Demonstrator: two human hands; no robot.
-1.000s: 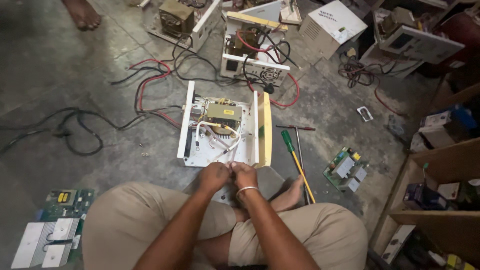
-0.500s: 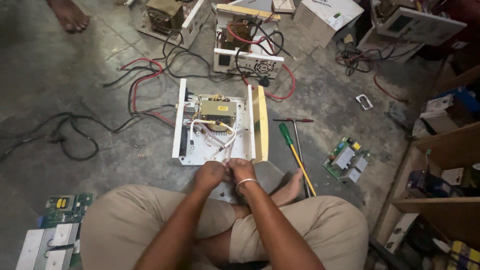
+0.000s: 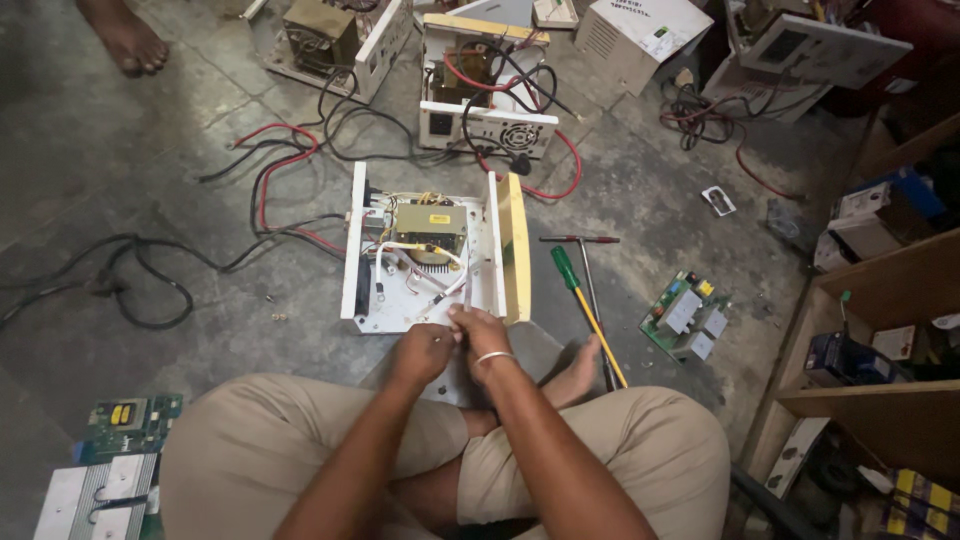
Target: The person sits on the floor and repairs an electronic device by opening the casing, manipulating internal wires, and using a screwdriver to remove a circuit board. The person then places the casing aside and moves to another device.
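head view: both hands are brought together at 6 o'clock of the open white chassis [image 3: 420, 300], the left hand [image 3: 422, 352] closed around something too small to be made out, the right hand [image 3: 480, 332] pinched on a white wire [image 3: 455, 290] that runs up toward the transformer [image 3: 428, 232]. the wire is best kept gently taut and gripped near its end, so the joints inside are not strained.

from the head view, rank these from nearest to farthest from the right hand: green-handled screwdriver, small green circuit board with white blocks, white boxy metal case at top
1. green-handled screwdriver, just right of the right hand
2. small green circuit board with white blocks, farther right on the floor
3. white boxy metal case, far up at the top
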